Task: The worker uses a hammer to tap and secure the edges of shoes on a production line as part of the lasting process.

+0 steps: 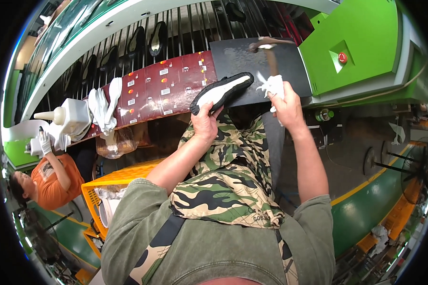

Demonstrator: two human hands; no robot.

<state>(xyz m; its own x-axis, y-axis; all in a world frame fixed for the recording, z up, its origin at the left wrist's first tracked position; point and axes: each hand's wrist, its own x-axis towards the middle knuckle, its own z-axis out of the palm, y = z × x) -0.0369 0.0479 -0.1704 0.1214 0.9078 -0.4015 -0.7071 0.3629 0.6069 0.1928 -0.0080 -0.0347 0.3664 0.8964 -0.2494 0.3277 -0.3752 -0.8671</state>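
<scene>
My left hand (206, 124) is closed around one end of a black shoe upper (223, 92), which is held bottom up so its long white insole shows. The shoe lies tilted over the near edge of a black mat (233, 57). To its right, my right hand (287, 105) grips a hammer (272, 61) by its handle. White cloth (272, 86) is bunched around the handle at my fingers. The hammer's head is raised over the mat, slightly blurred and apart from the shoe.
Beyond the red printed board (161, 88), several black shoes lie on a roller conveyor (185, 28). A white squeeze bottle (73, 116) and white shoe forms (100, 107) are at left. A green machine housing (352, 52) borders the right. A person in orange (57, 180) works at far left, near a yellow crate (123, 173).
</scene>
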